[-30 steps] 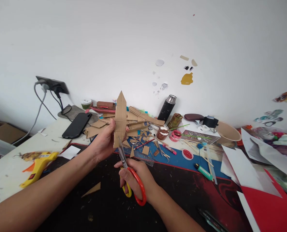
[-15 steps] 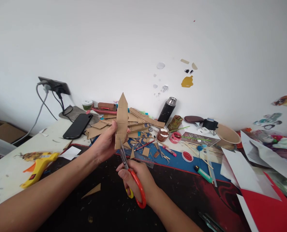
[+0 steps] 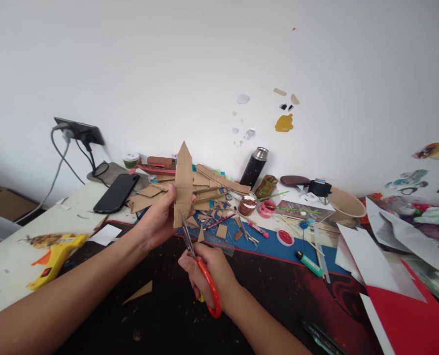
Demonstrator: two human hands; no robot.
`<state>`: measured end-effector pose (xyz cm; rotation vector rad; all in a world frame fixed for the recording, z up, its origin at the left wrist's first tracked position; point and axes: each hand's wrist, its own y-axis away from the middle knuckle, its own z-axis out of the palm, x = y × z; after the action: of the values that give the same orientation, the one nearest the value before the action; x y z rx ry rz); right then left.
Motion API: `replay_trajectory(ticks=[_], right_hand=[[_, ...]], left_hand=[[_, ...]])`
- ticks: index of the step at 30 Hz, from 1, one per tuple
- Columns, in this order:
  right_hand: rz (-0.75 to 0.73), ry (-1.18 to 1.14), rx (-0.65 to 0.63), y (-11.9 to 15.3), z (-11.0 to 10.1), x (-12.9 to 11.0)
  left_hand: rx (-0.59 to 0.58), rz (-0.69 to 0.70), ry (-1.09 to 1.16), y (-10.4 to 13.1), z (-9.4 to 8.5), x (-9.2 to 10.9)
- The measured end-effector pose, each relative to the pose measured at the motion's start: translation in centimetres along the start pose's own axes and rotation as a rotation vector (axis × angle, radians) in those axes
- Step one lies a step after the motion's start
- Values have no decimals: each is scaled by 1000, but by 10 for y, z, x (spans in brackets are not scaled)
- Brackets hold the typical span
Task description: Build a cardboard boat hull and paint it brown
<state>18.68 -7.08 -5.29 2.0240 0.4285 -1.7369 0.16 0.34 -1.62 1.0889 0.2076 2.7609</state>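
Observation:
My left hand (image 3: pixel 160 216) grips a long strip of cardboard (image 3: pixel 183 180), held upright with its pointed end at the top. The thumb lies on the near face and fingertips show at the far edge. In my right hand (image 3: pixel 212 271) is a pair of scissors (image 3: pixel 188 240) with red and yellow handles. Their blades point up and reach the lower right edge of the cardboard; whether the tips are in it or in front of it I cannot tell. A thin triangular cardboard offcut (image 3: pixel 138 292) lies on the dark mat below my left forearm.
Cardboard scraps (image 3: pixel 208 195) are heaped behind my hands. A yellow glue gun (image 3: pixel 56 261) and a black phone (image 3: pixel 116 193) lie left. Paint pots (image 3: pixel 248 205), a tilted black flask (image 3: pixel 255 167) and a green-handled cutter (image 3: pixel 310 264) are right. White and red sheets (image 3: pixel 407 305) cover the right edge.
The whole view has shifted slightly, so everything sits a little further left. The scissor handles look closer together, with less of the yellow loop showing. Both hands keep their holds.

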Motion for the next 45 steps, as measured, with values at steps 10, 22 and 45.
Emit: replay_trajectory(ticks=[10, 22, 45], right_hand=[[-72, 155, 7, 2, 0, 0], [-76, 290, 43, 2, 2, -8], [18, 149, -54, 2, -1, -9]], left_hand=[[-85, 13, -13, -1, 3, 10], [-191, 21, -66, -7, -7, 13], [-231, 21, -86, -10, -10, 11]])
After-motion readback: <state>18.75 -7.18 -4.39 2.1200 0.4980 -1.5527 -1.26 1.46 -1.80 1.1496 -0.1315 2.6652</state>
